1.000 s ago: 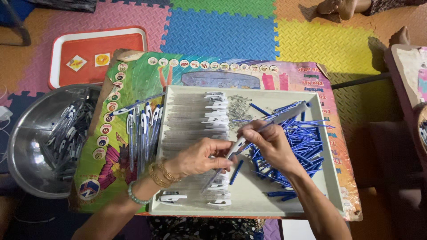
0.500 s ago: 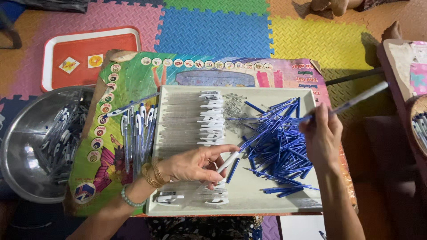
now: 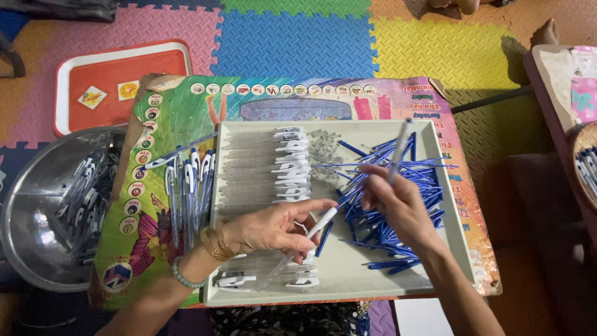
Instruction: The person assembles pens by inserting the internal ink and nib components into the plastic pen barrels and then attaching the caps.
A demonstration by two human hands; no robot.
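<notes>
**Two hands, two pen parts over one grey tray**

Head view: one camera looks straight down, and both hands work inside the shallow grey plastic tray [image 3: 444,205]. The left hand [image 3: 273,227] has its fingers closed around a white-capped clear pen barrel [image 3: 320,225], whose long axis runs diagonally, up and to the right, with the white end pointing toward the other hand. The right hand [image 3: 398,205] pinches a slim white-and-clear pen tube [image 3: 400,146] that stands nearly upright from its fingers, tilted slightly right. The two parts are near each other but apart, and the left hand's barrel tip lies just left of and below the right hand's knuckles.

Under the right hand sprawls the loose heap of thin blue ink refills [image 3: 398,186], its sticks lying in every direction; the right hand is the nearer one to it. Stacked white-clipped clear pen shells [image 3: 289,165] fill the tray's left half, closer to the left hand.

The tray rests on a colourful printed cardboard sheet [image 3: 186,112], where finished blue-and-white pens [image 3: 189,186] lie side by side. To the far left sits a round steel bowl [image 3: 37,186] holding more pens, and beyond it a red plastic tray [image 3: 118,65], all on interlocking coloured foam floor mats [image 3: 292,37].
</notes>
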